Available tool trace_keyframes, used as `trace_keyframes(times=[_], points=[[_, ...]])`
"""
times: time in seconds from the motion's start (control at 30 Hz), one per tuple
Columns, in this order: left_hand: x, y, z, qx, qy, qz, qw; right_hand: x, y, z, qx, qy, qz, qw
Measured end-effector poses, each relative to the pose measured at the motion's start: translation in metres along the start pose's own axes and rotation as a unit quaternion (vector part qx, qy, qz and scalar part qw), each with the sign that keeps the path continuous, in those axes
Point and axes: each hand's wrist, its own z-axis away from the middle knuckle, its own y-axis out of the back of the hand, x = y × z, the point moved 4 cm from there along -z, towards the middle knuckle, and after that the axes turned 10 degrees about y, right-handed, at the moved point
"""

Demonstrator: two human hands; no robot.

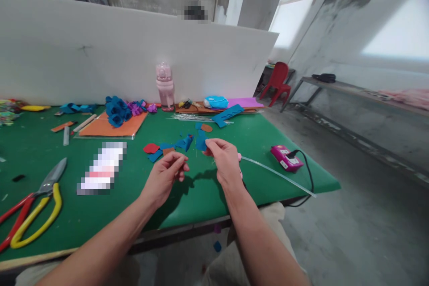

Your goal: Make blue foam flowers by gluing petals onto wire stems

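My right hand (225,161) pinches a small blue foam piece (201,141) between thumb and forefinger, just above the green table (187,196). My left hand (166,174) hovers a little to the left with its fingertips curled together; whether anything sits between them is too small to tell. Loose foam scraps lie just beyond both hands: a red piece (151,148), blue pieces (185,142) and a brown piece (168,150). A thin clear stick (278,175) runs rightward from behind my right hand.
Large red-and-yellow-handled shears (33,208) lie at the left front. A pink glue gun (286,158) with a black cord sits near the right edge. Blue foam roses (117,111) rest on an orange sheet (107,128). A pink bottle (165,85) stands by the white back board.
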Motion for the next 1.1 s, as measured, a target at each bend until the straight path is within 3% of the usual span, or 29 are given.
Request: trace_keyframes(times=[0.13,0.33,0.77,1.1], points=[[0.0,0.001,-0.001,0.013,-0.009,0.024,1.0,-0.003,-0.001,0.001,-0.007,0.013,0.012,1.0],[0.006,0.002,0.0,0.041,-0.047,-0.032,0.998,-0.007,-0.003,0.002,-0.019,0.053,0.041,0.998],[0.003,0.003,0.0,0.049,-0.039,-0.007,0.998,-0.012,-0.01,0.011,-0.039,0.087,0.08,0.992],[0.01,0.007,0.002,0.076,-0.079,-0.063,0.992,-0.019,-0.008,0.014,-0.035,0.115,0.082,0.989]])
